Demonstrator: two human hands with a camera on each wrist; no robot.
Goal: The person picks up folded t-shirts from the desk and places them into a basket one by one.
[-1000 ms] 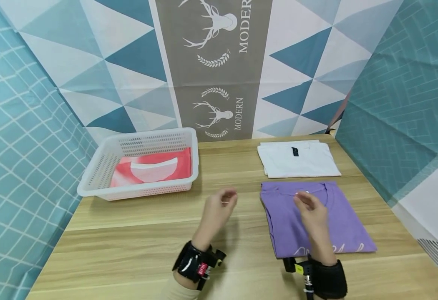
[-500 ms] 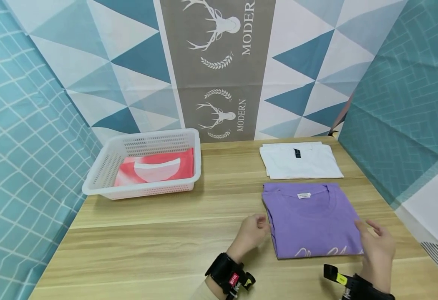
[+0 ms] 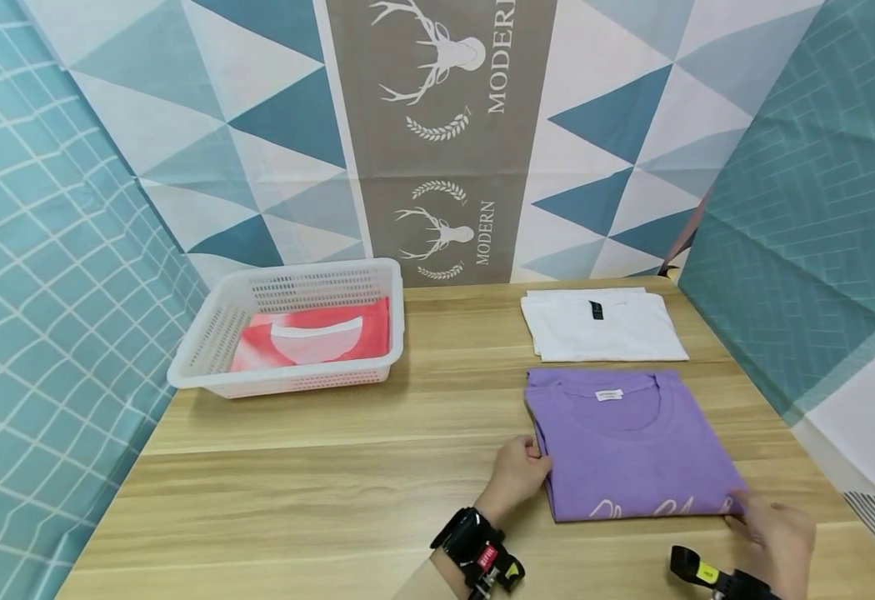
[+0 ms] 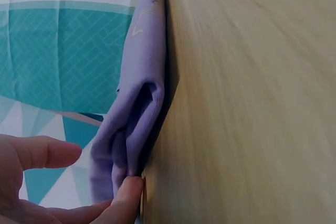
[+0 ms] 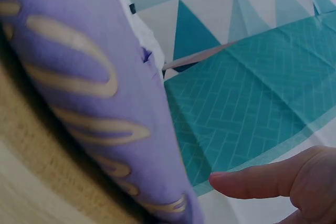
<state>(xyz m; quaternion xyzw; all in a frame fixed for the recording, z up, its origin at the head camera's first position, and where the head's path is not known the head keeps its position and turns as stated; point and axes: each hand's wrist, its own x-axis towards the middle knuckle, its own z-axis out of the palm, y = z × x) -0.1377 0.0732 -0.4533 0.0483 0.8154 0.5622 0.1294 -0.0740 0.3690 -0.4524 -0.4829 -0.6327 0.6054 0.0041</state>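
A purple T-shirt point(image 3: 632, 458) lies folded on the table, its neckline with a white label towards the back and pale lettering along its front edge. At its left side my left hand point(image 3: 516, 475) touches the folded edge. In the left wrist view, fingertips point(image 4: 131, 184) meet the bottom of the purple layers, while the thumb point(image 4: 60, 153) stands apart from the cloth. My right hand point(image 3: 775, 529) is at the shirt's front right corner. Its thumb point(image 5: 252, 182) is extended and clear of the cloth in the right wrist view; the other fingers are mostly hidden there.
Behind the purple shirt lies a folded white T-shirt point(image 3: 606, 325) with a black label. A white plastic basket point(image 3: 298, 379) stands at the back left of the wooden table point(image 3: 295, 492), with a red and white folded garment point(image 3: 317, 337) inside. Patterned cloths surround the table.
Both hands have moved rightwards and towards me, from above the table and shirt to the shirt's left side and front right corner. The purple shirt stays in place.
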